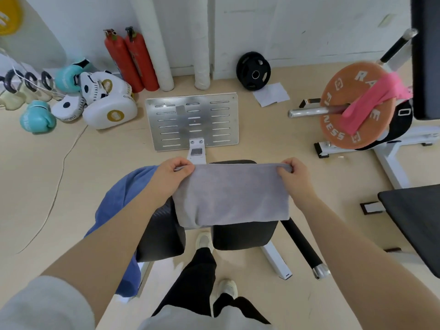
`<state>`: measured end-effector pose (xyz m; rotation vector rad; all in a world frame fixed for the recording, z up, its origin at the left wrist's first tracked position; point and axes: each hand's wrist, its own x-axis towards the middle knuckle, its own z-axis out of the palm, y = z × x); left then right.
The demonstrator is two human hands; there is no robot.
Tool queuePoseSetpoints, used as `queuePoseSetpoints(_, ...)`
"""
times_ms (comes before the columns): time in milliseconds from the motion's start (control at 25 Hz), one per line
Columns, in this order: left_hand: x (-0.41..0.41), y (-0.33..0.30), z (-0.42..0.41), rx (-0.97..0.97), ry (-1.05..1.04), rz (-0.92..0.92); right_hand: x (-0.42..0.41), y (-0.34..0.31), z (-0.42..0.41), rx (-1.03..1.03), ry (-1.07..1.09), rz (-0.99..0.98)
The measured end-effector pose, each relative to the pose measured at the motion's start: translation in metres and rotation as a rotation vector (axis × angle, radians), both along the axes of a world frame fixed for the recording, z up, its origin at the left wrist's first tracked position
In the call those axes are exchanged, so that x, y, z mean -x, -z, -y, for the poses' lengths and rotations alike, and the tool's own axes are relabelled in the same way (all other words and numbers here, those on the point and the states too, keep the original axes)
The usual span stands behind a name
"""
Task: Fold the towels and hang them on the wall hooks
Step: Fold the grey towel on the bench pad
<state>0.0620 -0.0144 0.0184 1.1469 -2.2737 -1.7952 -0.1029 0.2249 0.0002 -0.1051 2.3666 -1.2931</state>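
Two hands are up and working, and between them hangs a grey towel [231,196], soft and napped, folded over so its top edge runs taut and straight from fist to fist. Left hand [172,173] first: fingers curled tight, pinching the towel's top left corner. Just under that wrist a blue towel [119,198] lies rumpled, draped over the left black pad [159,236] and spilling down its outer side. Out beyond the left hand, bare tan floor stretches wide, crossed only by a thin cord [59,177]; farther out sit teal boxing gloves [37,116] and white rounded punch mitts [109,108], glossy and bulging.

Straight ahead of both hands a slotted metal plate [192,121] stands flat and dull silver, corners rounded, and two red cylinders [132,60] lean on the wall past it. Below the towel's loose lower edge, the second black pad [242,234] shows a textured, cushioned face; that hem hangs across both pads.

Right hand [294,175] now: clamped on the top right corner, cloth bunched at the fingers. Past it the floor is clear for a stretch, then an orange weight plate [345,110], round and matte, carries a pink band [373,101] draped across it. Near the right forearm a black bench edge [409,215] closes in.
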Motion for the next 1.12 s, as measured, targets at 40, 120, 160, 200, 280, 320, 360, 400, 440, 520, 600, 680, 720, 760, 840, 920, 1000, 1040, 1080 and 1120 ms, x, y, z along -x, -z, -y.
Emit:
queuePoseSetpoints(40,0.010,0.009,0.008,0.026,0.005,0.025,0.008,0.007,0.007,-0.044,-0.015,0.015)
queuePoseSetpoints(120,0.028,0.032,0.024,0.120,0.079,0.133,0.022,0.022,0.018,-0.167,-0.069,0.056)
queuePoseSetpoints(160,0.035,0.044,0.030,0.197,0.180,0.225,0.025,0.031,0.021,-0.223,-0.082,0.089)
queuePoseSetpoints(200,0.041,0.055,0.035,0.286,0.323,0.339,0.027,0.037,0.022,-0.256,-0.070,0.128)
queuePoseSetpoints(280,0.054,0.068,0.037,0.430,0.565,0.514,0.027,0.047,0.023,-0.245,0.005,0.206)
queuePoseSetpoints(320,0.062,0.070,0.033,0.459,0.617,0.518,0.027,0.049,0.022,-0.216,0.036,0.230)
queuePoseSetpoints(360,0.073,0.070,0.025,0.456,0.648,0.465,0.028,0.051,0.023,-0.193,0.059,0.242)
queuePoseSetpoints(400,0.085,0.068,0.014,0.429,0.682,0.382,0.029,0.051,0.023,-0.178,0.067,0.245)
queuePoseSetpoints(440,0.096,0.065,0.000,0.391,0.740,0.296,0.030,0.051,0.023,-0.166,0.059,0.243)
queuePoseSetpoints(520,0.116,0.061,-0.027,0.304,0.896,0.207,0.029,0.049,0.025,-0.143,0.009,0.233)
queuePoseSetpoints(600,0.130,0.061,-0.048,0.208,0.961,0.230,0.026,0.047,0.024,-0.135,-0.067,0.233)
queuePoseSetpoints(680,0.137,0.064,-0.057,0.170,0.934,0.259,0.024,0.045,0.022,-0.117,-0.090,0.269)
queuePoseSetpoints(720,0.140,0.067,-0.059,0.191,0.922,0.274,0.024,0.045,0.020,-0.096,-0.074,0.292)
queuePoseSetpoints(760,0.142,0.068,-0.060,0.233,0.917,0.285,0.024,0.046,0.019,-0.088,-0.054,0.302)
queuePoseSetpoints(840,0.145,0.069,-0.059,0.290,0.920,0.320,0.025,0.051,0.018,-0.140,-0.031,0.259)
queuePoseSetpoints(920,0.149,0.068,-0.055,0.239,0.882,0.364,0.027,0.057,0.020,-0.235,-0.047,0.243)
queuePoseSetpoints(1000,0.151,0.064,-0.049,0.165,0.843,0.410,0.030,0.059,0.024,-0.321,-0.055,0.305)
queuePoseSetpoints(1040,0.152,0.063,-0.047,0.140,0.832,0.431,0.032,0.059,0.026,-0.348,-0.069,0.320)
queuePoseSetpoints(1080,0.153,0.062,-0.046,0.123,0.825,0.448,0.033,0.057,0.028,-0.371,-0.101,0.305)
queuePoseSetpoints(1120,0.153,0.062,-0.046,0.114,0.818,0.461,0.034,0.054,0.030,-0.381,-0.143,0.270)
